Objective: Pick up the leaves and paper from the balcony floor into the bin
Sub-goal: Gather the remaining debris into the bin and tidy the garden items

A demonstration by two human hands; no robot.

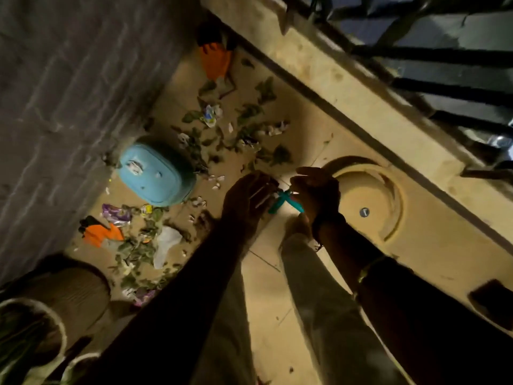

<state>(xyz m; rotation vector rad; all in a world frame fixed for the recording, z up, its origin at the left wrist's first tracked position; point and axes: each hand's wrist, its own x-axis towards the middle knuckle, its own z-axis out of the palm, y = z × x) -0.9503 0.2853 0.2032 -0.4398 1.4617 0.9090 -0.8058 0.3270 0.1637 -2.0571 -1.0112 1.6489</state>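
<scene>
Left hand (pixel 247 197) and right hand (pixel 316 191) hang close together over the tiled floor (pixel 266 273), meeting at a small teal object (pixel 286 202) with crossed arms. The left hand's fingers curl toward it, but in the dark and blur I cannot tell whether they grip it; the right hand's fingertips pinch its upper end. Far left, round plant pots (pixel 55 290) stand against the grey wall (pixel 69 93). Just beside them lies an orange and black item (pixel 101 232), next to a purple wrapper (pixel 116 213) and a white plastic bag (pixel 166 243) among a patch of leaves (pixel 138 251). The light blue bin (pixel 158 176) sits on the floor against the wall, well apart from the hands. More leaves and crumpled paper scraps (pixel 211 115) are strewn between the bin and the low ledge (pixel 347 87), none of them in either hand. A second orange item (pixel 215 58) lies further up. Right of the hands is a round raised disc (pixel 369 209), and a dark railing (pixel 444 54) runs above the ledge.
</scene>
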